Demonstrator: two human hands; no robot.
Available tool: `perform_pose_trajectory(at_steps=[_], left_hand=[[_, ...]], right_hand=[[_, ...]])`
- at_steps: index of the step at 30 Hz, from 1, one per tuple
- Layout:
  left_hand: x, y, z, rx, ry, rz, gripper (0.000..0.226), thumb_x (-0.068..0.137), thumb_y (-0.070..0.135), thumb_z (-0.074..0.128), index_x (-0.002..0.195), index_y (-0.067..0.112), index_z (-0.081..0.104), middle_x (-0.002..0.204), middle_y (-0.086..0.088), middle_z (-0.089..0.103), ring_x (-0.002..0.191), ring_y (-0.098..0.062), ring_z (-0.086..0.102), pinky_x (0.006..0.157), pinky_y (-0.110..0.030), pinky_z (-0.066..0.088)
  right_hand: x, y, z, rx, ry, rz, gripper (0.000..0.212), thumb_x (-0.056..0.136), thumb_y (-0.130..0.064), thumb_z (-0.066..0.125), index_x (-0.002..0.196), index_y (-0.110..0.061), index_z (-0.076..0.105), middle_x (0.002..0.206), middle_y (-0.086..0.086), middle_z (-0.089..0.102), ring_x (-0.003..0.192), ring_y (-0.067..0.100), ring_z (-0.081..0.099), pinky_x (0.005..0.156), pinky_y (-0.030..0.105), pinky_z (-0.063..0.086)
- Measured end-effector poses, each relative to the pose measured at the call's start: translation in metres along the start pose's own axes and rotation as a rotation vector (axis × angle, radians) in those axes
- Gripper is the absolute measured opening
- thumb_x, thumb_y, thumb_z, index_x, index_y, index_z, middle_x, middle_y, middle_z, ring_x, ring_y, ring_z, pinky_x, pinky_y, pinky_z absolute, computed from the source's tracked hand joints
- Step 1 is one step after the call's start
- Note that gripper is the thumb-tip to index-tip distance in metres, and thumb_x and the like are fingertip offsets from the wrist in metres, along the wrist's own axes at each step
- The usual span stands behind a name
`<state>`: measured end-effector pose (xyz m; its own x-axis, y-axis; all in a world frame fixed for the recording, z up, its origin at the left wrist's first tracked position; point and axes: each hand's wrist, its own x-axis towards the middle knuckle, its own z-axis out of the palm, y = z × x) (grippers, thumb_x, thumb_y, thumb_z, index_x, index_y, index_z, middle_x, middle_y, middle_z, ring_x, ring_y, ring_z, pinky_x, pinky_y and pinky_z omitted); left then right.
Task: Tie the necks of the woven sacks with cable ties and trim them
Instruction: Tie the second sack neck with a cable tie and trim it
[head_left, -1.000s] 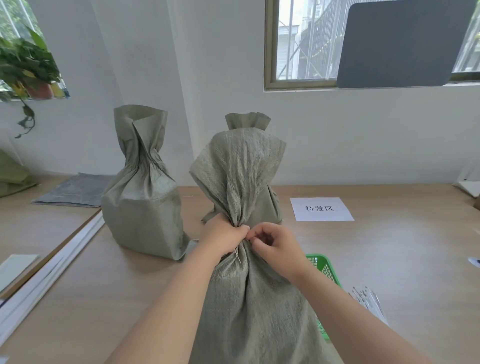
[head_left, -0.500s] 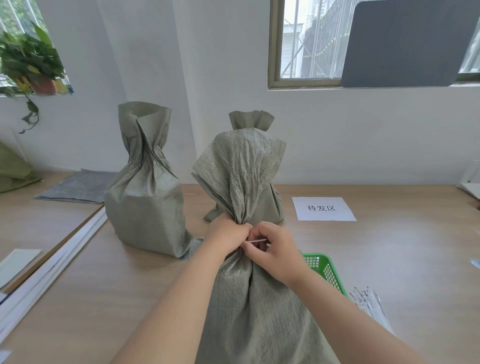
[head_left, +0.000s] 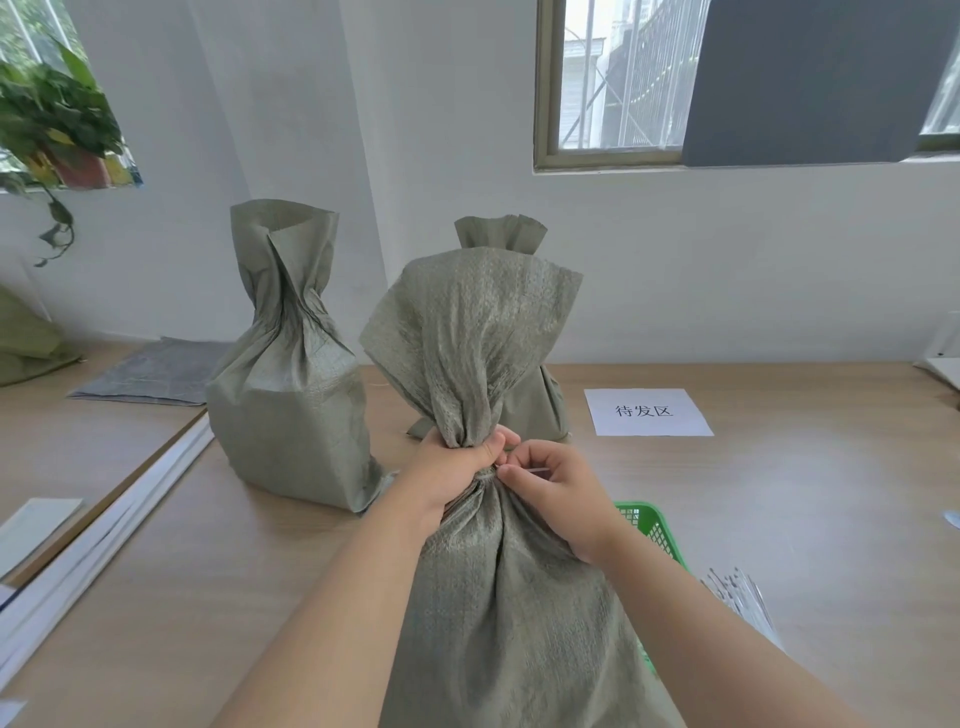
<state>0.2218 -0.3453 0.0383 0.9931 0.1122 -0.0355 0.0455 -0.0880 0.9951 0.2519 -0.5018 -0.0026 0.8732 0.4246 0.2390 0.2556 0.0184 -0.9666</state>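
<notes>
A grey-green woven sack (head_left: 509, 613) stands upright right in front of me, its top fanned out above a gathered neck. My left hand (head_left: 449, 475) is clenched around that neck. A thin white cable tie (head_left: 530, 470) runs around the neck, and my right hand (head_left: 558, 493) pinches its free tail, which sticks out to the right. A second sack (head_left: 288, 395) with a twisted, loose neck stands to the left. A third sack (head_left: 501, 234) stands behind, mostly hidden, only its ruffled top and lower right side showing.
A green mesh basket (head_left: 652, 530) sits right of the near sack, with a bundle of white cable ties (head_left: 740, 597) beside it. A paper label (head_left: 647, 411) lies on the wooden table (head_left: 805, 509). Flat grey sacks (head_left: 150, 371) and white strips (head_left: 93, 535) lie at left.
My right hand has drawn the cable tie's tail out to the right, from hanging down at the neck to lying level. My left hand has kept its grip on the neck.
</notes>
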Motion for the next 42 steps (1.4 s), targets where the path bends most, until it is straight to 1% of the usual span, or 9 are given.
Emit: perform_pose_trajectory(at_steps=[3, 7, 11, 21, 27, 30, 33, 37, 42], left_hand=[[-0.005, 0.002, -0.003, 0.019, -0.035, -0.008, 0.012, 0.095, 0.011, 0.066, 0.090, 0.006, 0.075, 0.072, 0.003, 0.069, 0.069, -0.002, 0.065, 0.061, -0.012, 0.049], [-0.007, 0.002, -0.010, 0.145, -0.087, -0.008, 0.012, 0.084, 0.018, 0.080, 0.089, 0.008, 0.078, 0.083, 0.008, 0.076, 0.080, 0.004, 0.069, 0.064, -0.009, 0.049], [-0.008, 0.005, -0.018, 0.214, -0.206, 0.006, 0.015, 0.076, 0.012, 0.086, 0.088, 0.009, 0.077, 0.080, 0.010, 0.073, 0.076, 0.005, 0.065, 0.062, -0.008, 0.046], [-0.013, 0.004, -0.020, 0.124, -0.321, 0.058, 0.012, 0.086, 0.002, 0.075, 0.097, 0.007, 0.075, 0.098, -0.017, 0.077, 0.099, -0.022, 0.073, 0.092, -0.029, 0.056], [-0.014, 0.008, -0.019, 0.173, -0.281, 0.000, 0.016, 0.092, 0.008, 0.069, 0.100, 0.019, 0.077, 0.091, 0.005, 0.076, 0.080, 0.002, 0.064, 0.061, -0.011, 0.044], [-0.012, 0.006, -0.021, 0.187, -0.277, -0.013, 0.020, 0.094, 0.014, 0.068, 0.104, 0.028, 0.078, 0.094, 0.010, 0.075, 0.076, 0.006, 0.058, 0.060, -0.014, 0.040], [-0.012, 0.007, -0.019, 0.143, -0.246, -0.005, 0.025, 0.094, 0.012, 0.067, 0.090, 0.034, 0.080, 0.086, 0.015, 0.072, 0.074, 0.004, 0.055, 0.058, -0.013, 0.039], [-0.013, 0.008, -0.017, 0.145, -0.205, 0.014, 0.034, 0.094, 0.012, 0.067, 0.071, 0.036, 0.076, 0.079, 0.012, 0.068, 0.080, -0.005, 0.052, 0.057, -0.015, 0.038], [-0.014, 0.010, -0.014, 0.157, -0.188, -0.002, 0.024, 0.094, 0.019, 0.067, 0.074, 0.032, 0.074, 0.078, 0.011, 0.070, 0.072, 0.001, 0.055, 0.057, -0.015, 0.039]], right_hand=[[-0.001, 0.002, 0.000, 0.100, -0.018, 0.039, 0.025, 0.085, -0.019, 0.071, 0.072, -0.002, 0.059, 0.067, 0.003, 0.052, 0.065, 0.015, 0.041, 0.060, 0.026, 0.032], [-0.005, 0.004, -0.002, 0.310, -0.069, 0.160, 0.041, 0.079, -0.028, 0.079, 0.081, 0.008, 0.060, 0.079, 0.016, 0.059, 0.078, 0.026, 0.050, 0.073, 0.038, 0.042], [-0.006, 0.002, -0.007, 0.348, -0.122, 0.219, 0.012, 0.079, -0.015, 0.076, 0.075, -0.007, 0.068, 0.076, 0.012, 0.061, 0.074, 0.022, 0.055, 0.072, 0.032, 0.048], [-0.010, -0.004, -0.017, 0.587, -0.201, 0.289, 0.013, 0.083, -0.009, 0.064, 0.075, 0.000, 0.069, 0.068, 0.008, 0.062, 0.062, 0.015, 0.050, 0.069, 0.028, 0.043], [-0.007, 0.000, -0.013, 0.604, -0.124, 0.310, 0.012, 0.086, -0.009, 0.066, 0.080, 0.001, 0.068, 0.068, 0.007, 0.062, 0.057, 0.010, 0.051, 0.060, 0.021, 0.046], [-0.007, -0.005, -0.014, 0.611, -0.106, 0.293, 0.012, 0.088, 0.003, 0.058, 0.080, 0.002, 0.067, 0.072, 0.005, 0.069, 0.057, 0.010, 0.049, 0.062, 0.021, 0.044], [-0.007, -0.004, -0.014, 0.613, -0.122, 0.283, 0.018, 0.089, 0.013, 0.052, 0.086, 0.005, 0.067, 0.082, 0.004, 0.073, 0.060, 0.008, 0.054, 0.066, 0.022, 0.045], [-0.005, 0.002, -0.014, 0.608, -0.122, 0.276, 0.018, 0.088, 0.008, 0.059, 0.093, 0.000, 0.074, 0.082, 0.008, 0.067, 0.066, 0.010, 0.057, 0.067, 0.021, 0.050], [-0.005, 0.003, -0.013, 0.647, -0.118, 0.263, 0.017, 0.087, 0.003, 0.062, 0.099, 0.000, 0.074, 0.084, 0.008, 0.069, 0.068, 0.010, 0.059, 0.069, 0.021, 0.053]])
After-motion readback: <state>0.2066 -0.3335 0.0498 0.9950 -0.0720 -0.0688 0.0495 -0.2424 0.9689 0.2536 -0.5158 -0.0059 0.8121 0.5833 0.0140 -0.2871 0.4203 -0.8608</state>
